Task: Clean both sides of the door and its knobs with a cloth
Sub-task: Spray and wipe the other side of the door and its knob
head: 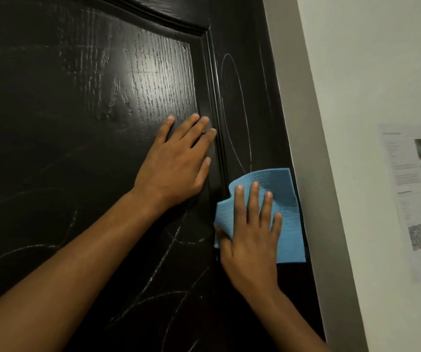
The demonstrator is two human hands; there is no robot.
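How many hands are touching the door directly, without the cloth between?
1. The left hand lies flat on the bare door panel. The right hand presses the blue cloth against the door's right edge, so it does not count.

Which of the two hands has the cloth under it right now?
The right hand: its straight fingers press the blue cloth flat on the door near its right edge. The left hand lies bare on the panel.
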